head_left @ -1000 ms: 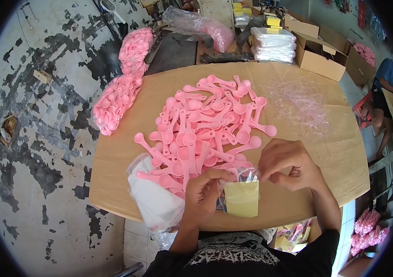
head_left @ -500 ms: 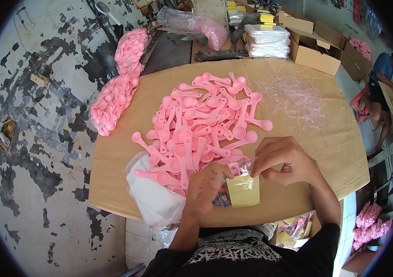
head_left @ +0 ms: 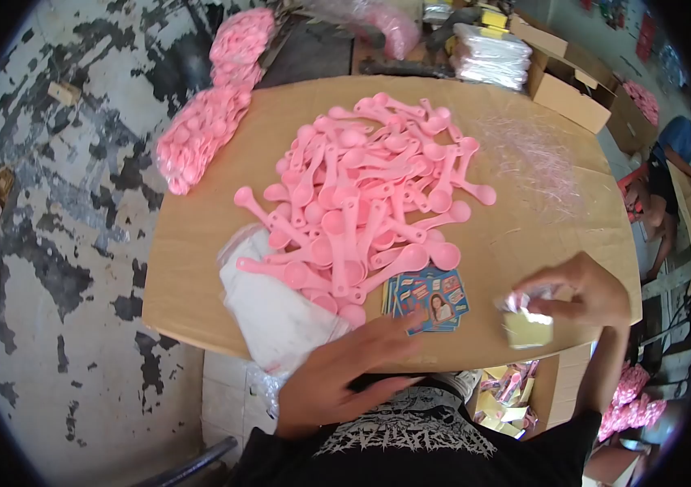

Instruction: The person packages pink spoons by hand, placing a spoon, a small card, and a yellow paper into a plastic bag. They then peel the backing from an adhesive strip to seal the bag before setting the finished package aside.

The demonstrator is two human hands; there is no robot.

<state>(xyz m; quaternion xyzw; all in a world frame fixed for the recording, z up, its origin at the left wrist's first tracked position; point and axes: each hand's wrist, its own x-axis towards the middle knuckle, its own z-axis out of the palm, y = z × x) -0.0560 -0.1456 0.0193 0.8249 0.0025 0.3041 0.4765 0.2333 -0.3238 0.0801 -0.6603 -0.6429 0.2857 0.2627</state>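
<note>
A large heap of pink measuring spoons [head_left: 361, 178] covers the middle of the brown table [head_left: 199, 276]. Between the heap and me lies a stack of blue printed cards [head_left: 434, 302]. My left hand [head_left: 349, 369] is open, its fingers spread beside the cards, holding nothing. Over the table's right front part, my right hand [head_left: 585, 296] grips the top of a clear packet [head_left: 529, 329] with a yellowish card in it. White plastic bags [head_left: 268, 300] lie at the heap's left front edge.
Bagged pink spoons [head_left: 203, 134] stand at the left edge. Thin clear strips [head_left: 532, 162] lie back right, near an open carton [head_left: 568, 93] and stacked clear packs [head_left: 491, 55]. A box of filled packets [head_left: 512, 398] sits below the front edge. Another person [head_left: 670, 170] sits far right.
My right hand has moved right with the packet. My left hand has let go of it, opened and moved down, leaving the blue cards exposed. The camera view has shifted.
</note>
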